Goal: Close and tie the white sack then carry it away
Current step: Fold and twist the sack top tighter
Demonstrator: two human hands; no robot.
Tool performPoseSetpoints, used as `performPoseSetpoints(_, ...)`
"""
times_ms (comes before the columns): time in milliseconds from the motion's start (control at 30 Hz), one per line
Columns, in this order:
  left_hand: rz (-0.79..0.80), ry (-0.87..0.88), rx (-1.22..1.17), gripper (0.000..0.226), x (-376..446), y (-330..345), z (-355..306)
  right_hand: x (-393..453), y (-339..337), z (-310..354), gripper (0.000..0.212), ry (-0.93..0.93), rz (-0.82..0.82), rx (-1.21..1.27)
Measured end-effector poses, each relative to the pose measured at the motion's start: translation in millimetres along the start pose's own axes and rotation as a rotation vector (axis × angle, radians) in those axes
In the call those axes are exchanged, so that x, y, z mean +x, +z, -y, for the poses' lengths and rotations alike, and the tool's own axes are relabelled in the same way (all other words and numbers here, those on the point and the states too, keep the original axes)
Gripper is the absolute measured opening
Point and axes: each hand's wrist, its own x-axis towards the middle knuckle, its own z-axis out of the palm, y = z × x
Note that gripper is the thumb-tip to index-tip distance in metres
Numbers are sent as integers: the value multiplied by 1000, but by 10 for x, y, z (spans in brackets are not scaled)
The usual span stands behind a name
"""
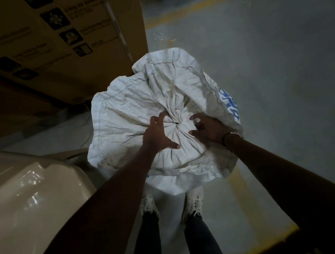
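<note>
A large white woven sack (123, 109) with blue print on its right side stands on the floor in front of my feet. Its mouth is gathered into a tight pucker (177, 122) at the top, with the loose rim flaring out all round. My left hand (159, 133) rests on the sack just left of the pucker, fingers spread. My right hand (207, 129) rests just right of it, fingers curled and apart. Neither hand encloses the gathered cloth.
A tall brown cardboard box (63, 45) stands at the left behind the sack. A glossy beige object (31, 200) sits at the lower left. Grey concrete floor (266, 74) with yellow painted lines lies to the right and beyond. My white shoes (149, 204) stand below the sack.
</note>
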Motion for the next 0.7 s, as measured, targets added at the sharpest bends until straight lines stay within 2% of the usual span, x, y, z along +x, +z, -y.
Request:
performPoseSetpoints(133, 37, 33, -150, 135, -318, -37, 77, -312, -89, 123, 52, -9, -1, 17)
performPoseSetpoints(267, 10, -29, -275, 102, -861, -244, -97, -670, -315, 369, 60, 2, 125, -51)
performPoseSetpoints(367, 52, -64, -420, 104, -1326, -503, -321, -919, -443, 512, 57, -9, 164, -20)
performPoseSetpoints(467, 100, 127, -224, 116, -1755, -613, -428, -1143, -586, 666, 56, -64, 113, 60)
performPoseSetpoints(533, 24, 259, -68, 125, -1895, -522, -435, -1232, -701, 754, 45, -112, 48, 162)
performPoseSetpoints(600, -14, 295, 4, 121, -1897, -402, -458, -1290, -811, 823, 37, -201, -119, 221)
performPoseSetpoints(700, -118, 341, -30, 83, -1758, -344, -486, -1300, -941, 909, 42, -336, -537, 69)
